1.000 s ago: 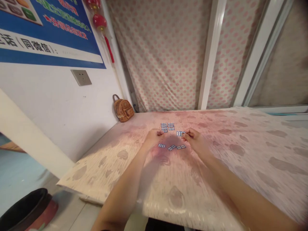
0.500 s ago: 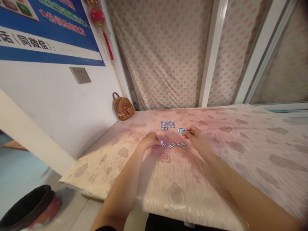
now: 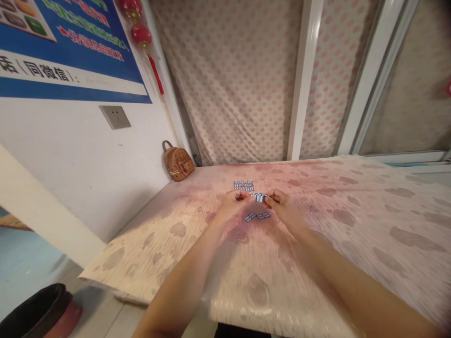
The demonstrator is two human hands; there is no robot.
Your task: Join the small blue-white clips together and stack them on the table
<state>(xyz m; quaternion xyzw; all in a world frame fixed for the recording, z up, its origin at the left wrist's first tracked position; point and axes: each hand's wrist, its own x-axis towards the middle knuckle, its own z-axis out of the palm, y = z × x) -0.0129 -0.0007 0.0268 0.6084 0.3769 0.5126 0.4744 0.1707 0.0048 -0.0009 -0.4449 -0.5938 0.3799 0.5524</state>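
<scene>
A short row of small white rectangular pieces with blue edges point(image 3: 260, 197) is held just above the table between my two hands. My left hand point(image 3: 235, 200) pinches its left end, thumb and fingers pressed together. At the right end, my right hand point(image 3: 281, 203) grips the same row with closed fingertips. Just beyond the hands, a neat block of similar pieces point(image 3: 243, 183) lies in rows, its near edge partly covered by my left fingers. Nearer to me, two slanted groups of these pieces, one on the left point(image 3: 250, 217) and one on the right point(image 3: 263, 215), lie on the tablecloth.
A patterned tablecloth point(image 3: 338, 244) covers the table. In its far left corner, a small brown backpack-shaped bag point(image 3: 178, 162) leans by the wall. Polka-dot curtains point(image 3: 239, 94) hang behind. A dark-rimmed bin point(image 3: 42, 312) stands on the floor at left.
My left hand has picked up the leftmost slanted group and carried it right and away from me, up to the pieces in my right hand. The view has shifted slightly.
</scene>
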